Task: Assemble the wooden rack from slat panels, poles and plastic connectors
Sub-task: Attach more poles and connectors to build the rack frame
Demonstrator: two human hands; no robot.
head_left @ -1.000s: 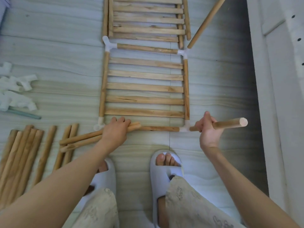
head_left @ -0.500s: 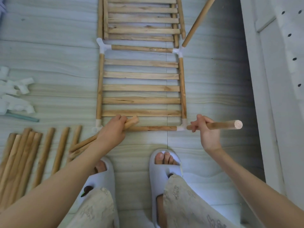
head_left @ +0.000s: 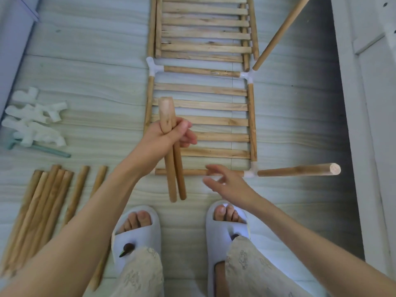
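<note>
Two poles (head_left: 174, 159) now stand near upright in my left hand (head_left: 166, 137), fingers wrapped round them, lifted off the floor above the slat panel (head_left: 201, 121); half a sec ago they lay low by the frame's near-left corner. My right hand (head_left: 227, 183) has let go of the side pole (head_left: 297, 170), fingers loose & spread, hovering nr the front rail. That pole stays plugged into the white corner connector (head_left: 251, 171).
</note>
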